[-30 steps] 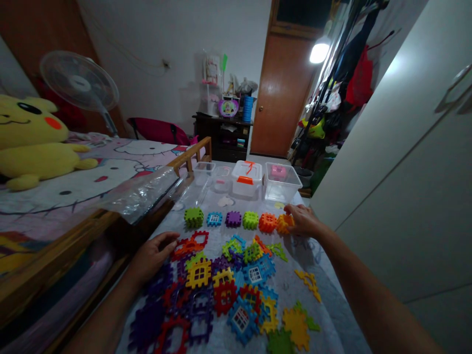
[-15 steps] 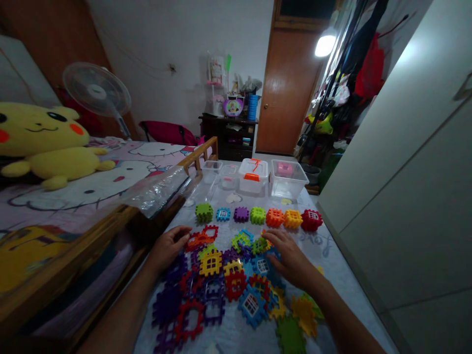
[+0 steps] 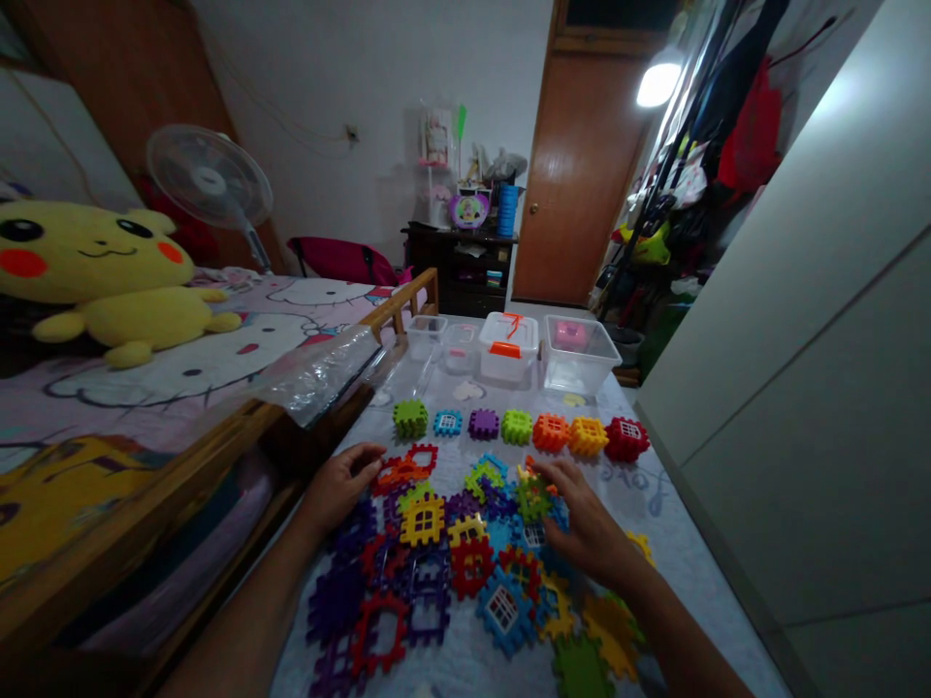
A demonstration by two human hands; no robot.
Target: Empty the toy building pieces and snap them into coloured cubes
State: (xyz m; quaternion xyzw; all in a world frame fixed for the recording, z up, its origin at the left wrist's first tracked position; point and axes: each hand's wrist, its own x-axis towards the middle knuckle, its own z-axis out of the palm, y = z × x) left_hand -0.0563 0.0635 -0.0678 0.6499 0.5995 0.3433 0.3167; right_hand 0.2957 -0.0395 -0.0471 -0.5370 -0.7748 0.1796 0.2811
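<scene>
A pile of flat plastic interlocking building tiles with notched edges covers the middle of the table. At its left edge, my left hand (image 3: 345,488) rests with thumb and fingers apart and holds nothing; the orange-red tiles (image 3: 401,472) are right beside its fingertips. On the pile's right side, my right hand (image 3: 586,514) has its fingers and thumb around the edge of a green tile (image 3: 534,497), which looks tilted up. Near that hand lie a light-green tile (image 3: 484,480) and a blue tile with a white window (image 3: 503,606). A yellow window tile (image 3: 423,522) sits centrally.
Behind the pile stands a row of stacked tiles by colour, from a green stack (image 3: 410,419) to a red stack (image 3: 626,440). Clear plastic boxes (image 3: 582,368) and a lidded box (image 3: 509,364) stand farther back. A wooden bed rail (image 3: 218,456) borders the left.
My right hand has closed on the green tile, which has shifted slightly right and tilted up. My left hand stays by the orange-red tiles. The whole view has shifted a little.
</scene>
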